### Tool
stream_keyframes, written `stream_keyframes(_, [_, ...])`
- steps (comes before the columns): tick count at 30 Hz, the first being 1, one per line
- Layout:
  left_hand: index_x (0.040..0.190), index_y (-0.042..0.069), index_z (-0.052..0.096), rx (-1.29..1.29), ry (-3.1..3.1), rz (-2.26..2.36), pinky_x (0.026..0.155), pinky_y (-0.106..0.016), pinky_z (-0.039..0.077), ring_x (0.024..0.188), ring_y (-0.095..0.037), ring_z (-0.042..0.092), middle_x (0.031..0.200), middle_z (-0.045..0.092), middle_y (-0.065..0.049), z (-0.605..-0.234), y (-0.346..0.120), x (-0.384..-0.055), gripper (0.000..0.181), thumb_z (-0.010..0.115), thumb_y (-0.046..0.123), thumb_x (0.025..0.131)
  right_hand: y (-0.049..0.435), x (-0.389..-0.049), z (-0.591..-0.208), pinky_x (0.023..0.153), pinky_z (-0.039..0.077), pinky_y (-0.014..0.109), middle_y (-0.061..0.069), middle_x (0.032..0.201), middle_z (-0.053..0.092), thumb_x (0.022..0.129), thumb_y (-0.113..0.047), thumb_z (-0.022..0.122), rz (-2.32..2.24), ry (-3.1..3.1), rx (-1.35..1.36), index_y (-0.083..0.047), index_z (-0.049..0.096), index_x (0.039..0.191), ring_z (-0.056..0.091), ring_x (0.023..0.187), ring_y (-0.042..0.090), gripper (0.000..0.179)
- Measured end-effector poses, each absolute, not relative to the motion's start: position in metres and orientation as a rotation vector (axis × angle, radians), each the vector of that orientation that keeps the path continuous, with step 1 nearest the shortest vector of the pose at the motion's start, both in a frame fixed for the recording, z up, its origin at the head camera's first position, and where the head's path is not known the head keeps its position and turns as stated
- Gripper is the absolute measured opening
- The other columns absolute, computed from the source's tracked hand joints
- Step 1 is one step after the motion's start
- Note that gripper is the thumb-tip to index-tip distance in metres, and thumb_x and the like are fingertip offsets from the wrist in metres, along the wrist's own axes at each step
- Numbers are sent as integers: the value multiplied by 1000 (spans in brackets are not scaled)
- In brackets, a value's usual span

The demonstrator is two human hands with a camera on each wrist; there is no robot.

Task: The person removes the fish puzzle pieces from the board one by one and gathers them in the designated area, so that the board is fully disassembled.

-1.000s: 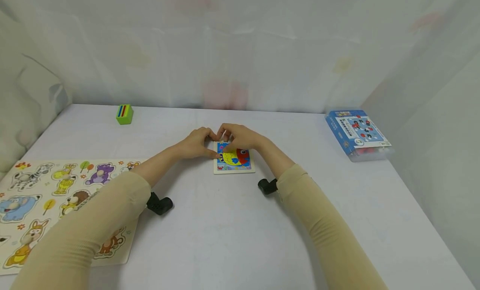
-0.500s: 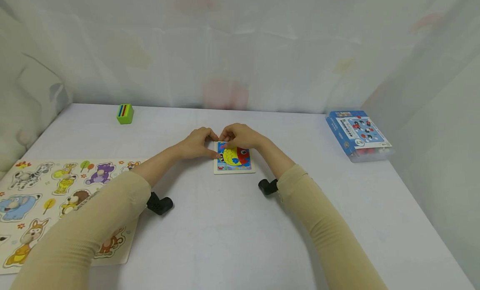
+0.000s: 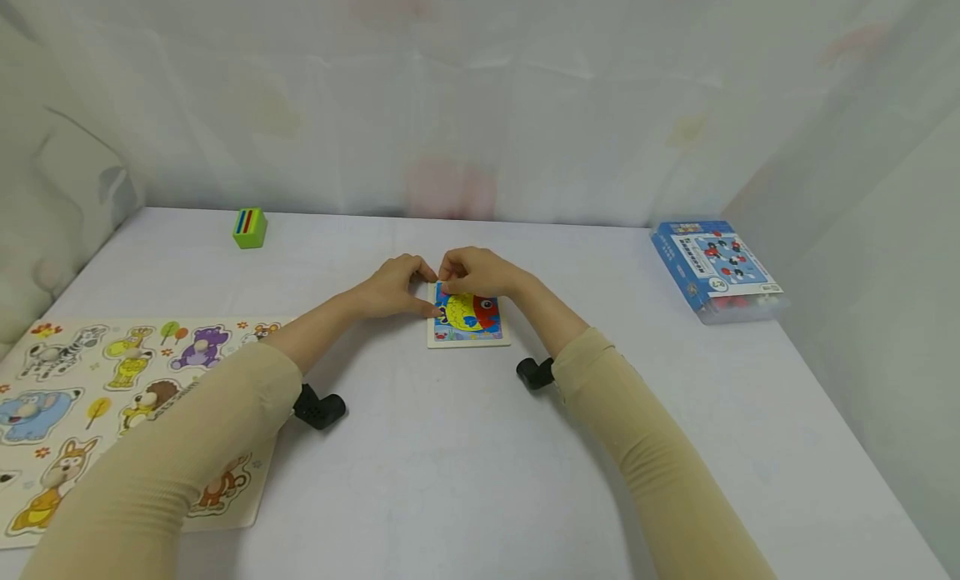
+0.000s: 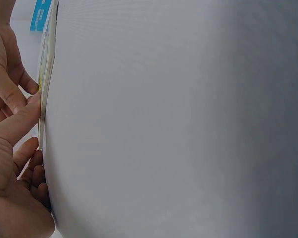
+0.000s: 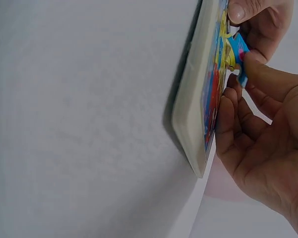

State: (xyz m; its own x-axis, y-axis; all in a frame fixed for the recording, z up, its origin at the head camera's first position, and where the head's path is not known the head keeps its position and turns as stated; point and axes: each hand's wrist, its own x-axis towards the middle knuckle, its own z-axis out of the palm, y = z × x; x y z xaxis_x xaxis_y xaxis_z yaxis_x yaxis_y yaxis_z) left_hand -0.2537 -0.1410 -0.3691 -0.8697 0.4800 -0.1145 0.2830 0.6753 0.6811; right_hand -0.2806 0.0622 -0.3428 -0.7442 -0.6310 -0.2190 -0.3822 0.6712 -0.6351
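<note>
A small jigsaw board with a pale frame and a red, yellow and blue fish picture lies flat on the white table. My left hand grips its far left corner, the thumb on the left edge and curled fingers at the far edge. Over the picture's far left part, my right hand pinches a blue and yellow jigsaw piece between thumb and fingers. The right wrist view has this piece tilted up from the board. In the left wrist view the board shows only edge-on.
At the left lies a large animal peg puzzle, partly under the left sleeve. A green block with coloured stripes stands at the back left. A blue toy box with a clear bottom is at the back right.
My right hand's thumb and fingers have shifted slightly toward the board's far edge, showing more of the fish. My left hand and the board have stayed in place.
</note>
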Motion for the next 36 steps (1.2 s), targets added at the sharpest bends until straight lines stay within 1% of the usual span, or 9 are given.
stream_keyframes(7, [123, 2, 55, 617, 2604, 1003, 110, -49, 33, 123, -32, 44, 131, 53, -17, -370, -140, -254, 57, 82, 26, 79, 61, -280, -340, 76, 41, 24, 1, 87, 59, 99, -24, 58, -782, 2445, -767, -10, 58, 100, 54, 84, 16, 14])
stream_keyframes(14, [123, 3, 56, 612, 2605, 1001, 109, -50, 34, 123, -31, 43, 131, 53, -16, -370, -141, -254, 56, 82, 27, 79, 62, -278, -337, 75, 41, 23, 0, 88, 56, 99, -24, 57, -801, 2413, -735, -10, 57, 100, 52, 83, 15, 14])
stream_keyframes(19, [124, 3, 56, 619, 2607, 999, 111, -51, 33, 125, -32, 43, 132, 52, -15, -370, -141, -253, 57, 81, 27, 79, 64, -278, -337, 70, 41, 22, 1, 87, 54, 99, -23, 57, -850, 2370, -702, -10, 55, 98, 52, 80, 15, 13])
stream_keyframes(22, [124, 2, 57, 631, 2607, 1005, 112, -51, 33, 126, -32, 44, 133, 53, -16, -369, -140, -253, 57, 81, 27, 79, 65, -278, -337, 70, 41, 22, 2, 88, 54, 100, -23, 56, -876, 2348, -684, -11, 55, 98, 52, 79, 16, 13])
stream_keyframes(26, [125, 2, 57, 657, 2595, 1027, 113, -50, 35, 124, -32, 46, 131, 55, -16, -368, -137, -253, 58, 81, 25, 78, 68, -279, -337, 74, 43, 24, 3, 90, 55, 100, -24, 55, -923, 2321, -672, -10, 56, 99, 53, 82, 17, 14])
stream_keyframes(31, [127, 2, 58, 680, 2585, 1041, 110, -48, 39, 119, -30, 50, 127, 57, -15, -368, -133, -254, 58, 82, 23, 78, 73, -281, -334, 80, 51, 26, 3, 92, 56, 100, -22, 56, -1019, 2282, -669, -8, 56, 102, 56, 87, 20, 15])
stream_keyframes(36, [130, 1, 57, 694, 2592, 1030, 110, -47, 40, 120, -30, 52, 130, 58, -14, -369, -130, -255, 60, 81, 23, 79, 81, -285, -332, 86, 57, 29, 5, 100, 61, 101, -22, 56, -1088, 2269, -628, -6, 56, 103, 62, 91, 22, 16])
